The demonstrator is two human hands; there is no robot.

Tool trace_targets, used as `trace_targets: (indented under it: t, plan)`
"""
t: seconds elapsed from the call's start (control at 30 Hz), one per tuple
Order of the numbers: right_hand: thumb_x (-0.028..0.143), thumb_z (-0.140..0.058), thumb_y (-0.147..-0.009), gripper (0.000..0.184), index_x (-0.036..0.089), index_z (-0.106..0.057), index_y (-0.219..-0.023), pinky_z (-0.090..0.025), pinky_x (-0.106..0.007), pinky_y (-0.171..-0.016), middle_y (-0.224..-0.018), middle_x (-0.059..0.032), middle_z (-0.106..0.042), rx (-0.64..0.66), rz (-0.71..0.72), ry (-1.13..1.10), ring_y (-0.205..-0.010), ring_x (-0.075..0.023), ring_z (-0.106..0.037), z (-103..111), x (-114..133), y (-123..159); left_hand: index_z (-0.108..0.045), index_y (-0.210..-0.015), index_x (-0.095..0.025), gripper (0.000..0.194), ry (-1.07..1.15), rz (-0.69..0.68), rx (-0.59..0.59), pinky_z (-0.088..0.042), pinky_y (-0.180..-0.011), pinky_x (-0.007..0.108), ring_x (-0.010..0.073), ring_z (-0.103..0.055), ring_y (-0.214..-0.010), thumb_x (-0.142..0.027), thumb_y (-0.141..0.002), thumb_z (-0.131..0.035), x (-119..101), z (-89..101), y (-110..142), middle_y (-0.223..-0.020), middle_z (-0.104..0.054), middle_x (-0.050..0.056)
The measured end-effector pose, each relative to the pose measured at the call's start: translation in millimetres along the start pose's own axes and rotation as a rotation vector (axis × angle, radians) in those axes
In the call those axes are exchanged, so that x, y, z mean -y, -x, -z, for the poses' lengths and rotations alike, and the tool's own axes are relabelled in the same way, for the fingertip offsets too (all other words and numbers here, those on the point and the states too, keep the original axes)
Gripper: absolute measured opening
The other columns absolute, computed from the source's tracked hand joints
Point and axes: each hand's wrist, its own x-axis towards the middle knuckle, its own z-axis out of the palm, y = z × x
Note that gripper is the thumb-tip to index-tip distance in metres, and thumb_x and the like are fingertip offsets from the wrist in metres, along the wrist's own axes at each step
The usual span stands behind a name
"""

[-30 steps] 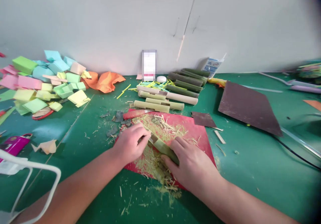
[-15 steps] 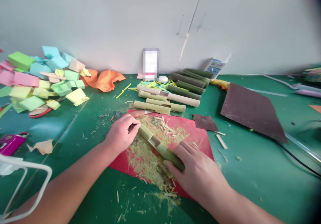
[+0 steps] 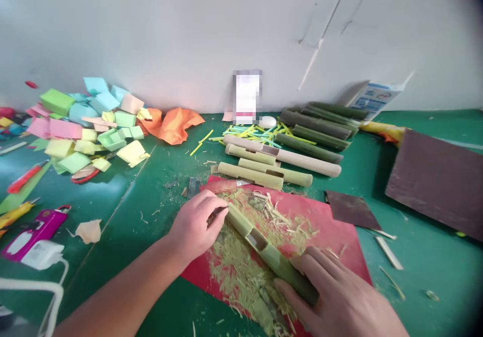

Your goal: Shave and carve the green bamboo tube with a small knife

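A pale green bamboo tube (image 3: 277, 259) with a rectangular notch cut in its side lies slantwise over a red sheet (image 3: 339, 216) strewn with shavings. My right hand (image 3: 339, 291) is wrapped around its near end, thumb on one side and fingers on the other. At the far end, my left hand (image 3: 198, 224) is closed in a pinch, its fingertips touching the tube's rim. Something dark shows between thumb and forefinger; I cannot make out what it is. Just behind the sheet lie more notched bamboo tubes (image 3: 251, 176).
Dark green bamboo pieces (image 3: 317, 123) lie by the wall, near a propped phone (image 3: 247, 95). Brown sheets (image 3: 433, 186) are on the right. Folded coloured paper (image 3: 90, 131) is heaped at left, with a red-handled tool (image 3: 26, 178) and a white cable (image 3: 56, 291) nearer me.
The view has swung left and tilted, so everything sits further right and lower. Both hands keep their places at the two ends of the bamboo tube.
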Motion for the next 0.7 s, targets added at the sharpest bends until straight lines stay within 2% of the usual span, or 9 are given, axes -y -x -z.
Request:
trace_targets:
  t: [0.1,0.17,0.33,0.4,0.57,0.7]
  plan:
    - [0.039,-0.049,-0.086,0.019,0.023,-0.049,-0.077,-0.044,-0.027,-0.047,-0.067,-0.0002,-0.055,0.016,0.010,0.009,-0.056,-0.0155,-0.058,-1,-1,1,-0.061,-0.093,-0.016,0.011,0.044,0.008,0.007,-0.046,-0.070,0.028,0.0142,-0.056,-0.076,-0.015,-0.085,-0.053,0,-2.1,1,-0.082,-0.059,0.005]
    - [0.039,-0.049,-0.086,0.019,0.023,-0.048,-0.075,-0.044,-0.028,-0.047,-0.067,-0.0002,-0.055,0.021,0.013,0.019,-0.057,-0.0161,-0.058,-1,0,1,-0.062,-0.092,-0.016,0.011,0.088,0.070,0.006,-0.046,-0.069,0.027,0.0134,-0.056,-0.073,-0.018,-0.086,-0.054,0,-3.5,2,-0.081,-0.060,0.005]
    - [0.038,-0.048,-0.086,0.019,0.023,-0.049,-0.075,-0.042,-0.029,-0.048,-0.066,0.0000,-0.054,0.007,0.025,0.019,-0.056,-0.0162,-0.057,0,0,1,-0.059,-0.087,-0.017,0.017,0.434,0.490,-0.021,-0.039,-0.049,0.020,0.0078,-0.047,-0.051,-0.031,-0.089,-0.050,-5,-4.8,1,-0.066,-0.059,0.000]
    - [0.037,-0.048,-0.087,0.019,0.023,-0.050,-0.075,-0.041,-0.028,-0.048,-0.065,-0.0001,-0.054,0.002,0.033,0.008,-0.055,-0.0158,-0.056,1,0,0,-0.057,-0.083,-0.017,0.021,0.570,0.595,-0.013,-0.034,-0.043,0.019,0.0061,-0.041,-0.045,-0.035,-0.090,-0.049,-8,-5.4,0,-0.061,-0.058,-0.001]
    - [0.037,-0.047,-0.087,0.020,0.022,-0.052,-0.075,-0.041,-0.030,-0.052,-0.066,-0.0017,-0.055,-0.016,0.029,0.017,-0.058,-0.0169,-0.054,3,0,-2,-0.058,-0.083,-0.016,0.021,0.593,0.632,-0.036,-0.034,-0.042,0.019,0.0059,-0.042,-0.044,-0.036,-0.088,-0.052,-11,-11.0,0,-0.060,-0.056,-0.001]
    - [0.036,-0.048,-0.087,0.018,0.021,-0.054,-0.078,-0.041,-0.030,-0.055,-0.068,-0.0030,-0.055,-0.004,0.026,0.015,-0.062,-0.0179,-0.053,4,0,-2,-0.062,-0.088,-0.017,0.017,0.521,0.563,-0.067,-0.038,-0.048,0.019,0.0075,-0.047,-0.052,-0.033,-0.086,-0.055,-11,-12.1,2,-0.067,-0.058,0.000]
